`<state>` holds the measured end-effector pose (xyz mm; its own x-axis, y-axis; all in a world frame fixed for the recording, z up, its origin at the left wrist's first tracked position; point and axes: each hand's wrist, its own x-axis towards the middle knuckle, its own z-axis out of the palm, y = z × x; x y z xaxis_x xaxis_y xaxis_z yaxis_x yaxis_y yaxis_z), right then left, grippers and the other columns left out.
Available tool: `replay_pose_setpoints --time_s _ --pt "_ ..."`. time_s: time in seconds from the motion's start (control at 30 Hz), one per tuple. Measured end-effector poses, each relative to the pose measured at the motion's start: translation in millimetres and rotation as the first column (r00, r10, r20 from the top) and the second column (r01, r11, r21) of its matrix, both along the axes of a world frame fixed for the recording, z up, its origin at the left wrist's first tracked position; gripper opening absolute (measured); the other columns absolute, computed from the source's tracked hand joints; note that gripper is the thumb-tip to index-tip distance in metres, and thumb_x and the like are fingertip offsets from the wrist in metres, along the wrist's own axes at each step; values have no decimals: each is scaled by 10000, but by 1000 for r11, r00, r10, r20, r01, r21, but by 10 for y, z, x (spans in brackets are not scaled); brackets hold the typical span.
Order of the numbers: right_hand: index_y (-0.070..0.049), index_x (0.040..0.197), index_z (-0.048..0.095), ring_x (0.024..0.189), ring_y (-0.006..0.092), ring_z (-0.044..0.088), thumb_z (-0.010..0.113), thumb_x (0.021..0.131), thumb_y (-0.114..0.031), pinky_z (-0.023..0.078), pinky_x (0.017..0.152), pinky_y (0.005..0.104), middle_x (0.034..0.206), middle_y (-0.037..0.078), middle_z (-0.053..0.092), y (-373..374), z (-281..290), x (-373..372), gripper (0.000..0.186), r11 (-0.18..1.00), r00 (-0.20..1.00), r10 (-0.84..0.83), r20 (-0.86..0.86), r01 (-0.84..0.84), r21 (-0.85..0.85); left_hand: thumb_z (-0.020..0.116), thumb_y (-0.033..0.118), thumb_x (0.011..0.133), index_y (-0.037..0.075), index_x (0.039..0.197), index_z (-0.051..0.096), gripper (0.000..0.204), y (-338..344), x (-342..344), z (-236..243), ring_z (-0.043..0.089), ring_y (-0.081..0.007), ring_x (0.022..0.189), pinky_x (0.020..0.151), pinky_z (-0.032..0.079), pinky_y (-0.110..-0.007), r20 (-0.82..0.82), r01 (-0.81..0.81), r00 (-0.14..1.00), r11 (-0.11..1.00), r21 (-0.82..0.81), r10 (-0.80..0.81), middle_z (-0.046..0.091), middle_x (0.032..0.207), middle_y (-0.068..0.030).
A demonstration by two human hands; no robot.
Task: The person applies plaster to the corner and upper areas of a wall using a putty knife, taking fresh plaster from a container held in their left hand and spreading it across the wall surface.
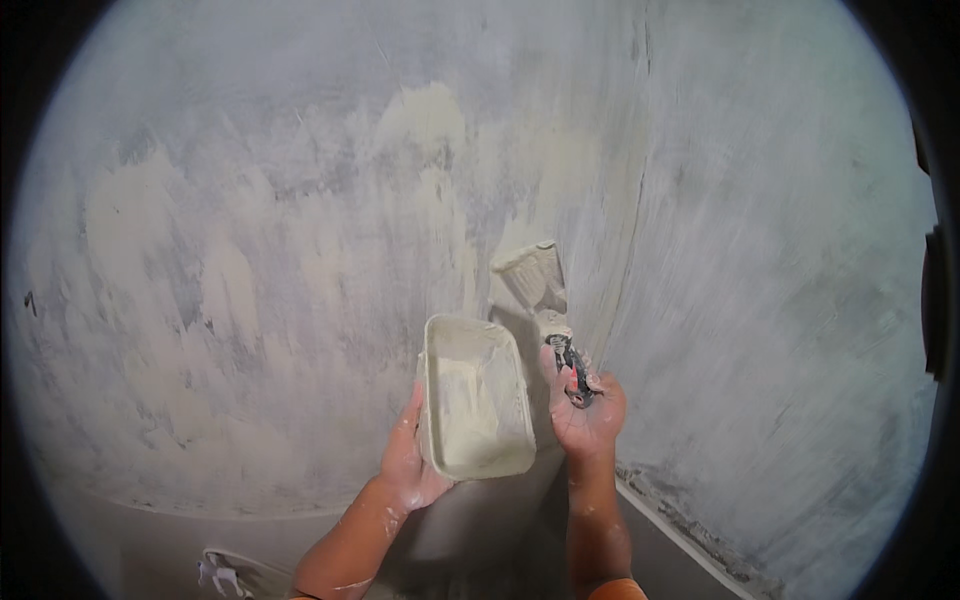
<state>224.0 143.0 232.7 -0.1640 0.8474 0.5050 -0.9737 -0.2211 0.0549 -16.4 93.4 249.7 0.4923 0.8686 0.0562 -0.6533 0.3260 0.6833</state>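
A: What does each hand hold?

B: The left hand (408, 462) holds the tray (429, 395) by its side, with most fingers hidden. The right hand (590, 415) wraps around the handle of the scraper (556, 326).

A: Where is the scraper?

B: It's just up and to the right of the tray, in front of the wall (300, 390), close to the corner line (627, 280). Thick, pale paste sits on the blade. I can't tell if the blade touches the wall.

A: How do you do it well?

B: I'd lean the blade a little and push evenly, so the paste goes on thin and smooth. I'd go gently by the corner and hold the tray close, to catch drips.
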Motion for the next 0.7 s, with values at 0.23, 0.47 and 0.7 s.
replay_pose_setpoints --time_s 0.23,0.47,0.7 --pt "119 1309 521 1249 342 565 536 826 36 559 968 351 1401 270 534 68 1227 73 491 845 826 -496 268 388 368 313 698 1016 143 1531 417 764 151 240 706 565 -384 1311 999 523 -582 69 84 993 974 209 -101 514 1499 -129" --pt "78 1316 618 844 145 659 660 975 -111 532 812 271 1133 135 710 27 2026 -153 392 60 -237 -917 321 713 699 286 749 989 144 1557 346 832 -84 139 1086 554 -367 1331 1035 516 -581 9 63 998 951 303 -69 492 1510 -134" --pt "19 1341 619 783 336 622 611 980 -140 513 712 410 909 198 623 642 2212 -403 395 -550 -859 -504 -89 239 800 311 741 987 146 1537 398 815 -3 -34 1174 585 -382 1288 992 542 -595 18 -3 1000 961 276 -2 524 1475 -138"
